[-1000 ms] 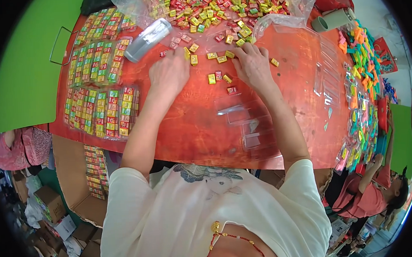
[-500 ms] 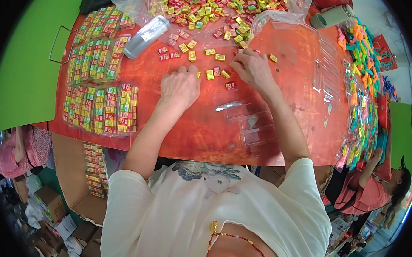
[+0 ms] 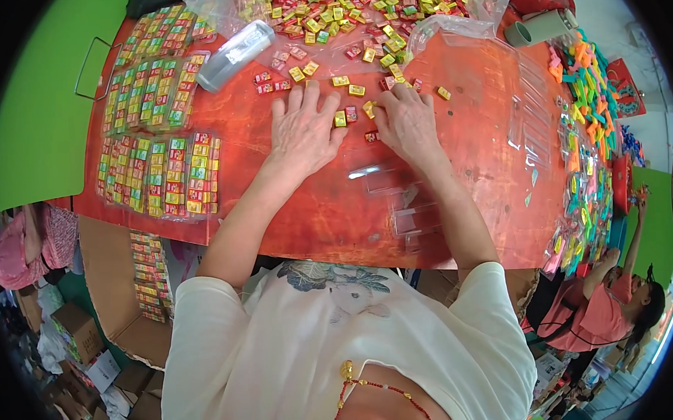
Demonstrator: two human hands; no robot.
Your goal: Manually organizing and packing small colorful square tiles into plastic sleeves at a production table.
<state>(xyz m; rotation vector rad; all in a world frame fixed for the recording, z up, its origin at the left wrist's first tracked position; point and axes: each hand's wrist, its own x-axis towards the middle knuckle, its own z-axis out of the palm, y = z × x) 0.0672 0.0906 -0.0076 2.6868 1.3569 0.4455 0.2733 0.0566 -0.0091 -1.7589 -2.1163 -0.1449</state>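
Fingers spread, my left hand (image 3: 303, 132) rests low over the red tabletop, palm down. Beside its thumb stand a small yellow box (image 3: 340, 119) and a small red box (image 3: 351, 114). My right hand (image 3: 409, 124) has bent fingers, with a tilted yellow box (image 3: 370, 109) at its thumb and index fingertips. Another red box (image 3: 372, 136) lies just under that hand's thumb side, partly covered. Farther out, loose yellow boxes (image 3: 356, 90) and red boxes (image 3: 263, 88) lie scattered before both hands.
A large heap of small boxes (image 3: 335, 15) covers the far side on clear plastic. Filled clear trays (image 3: 155, 173) line the left. Near a clear-wrapped roll (image 3: 236, 55) are more trays. Clear empty trays (image 3: 416, 220) lie near right; colourful toys (image 3: 590, 86) edge the table. A co-worker (image 3: 596, 311) sits right.
My left hand has moved slightly right and its fingers have spread. My right hand has drawn nearer to me, and the yellow box by its thumb has shifted and tilted.
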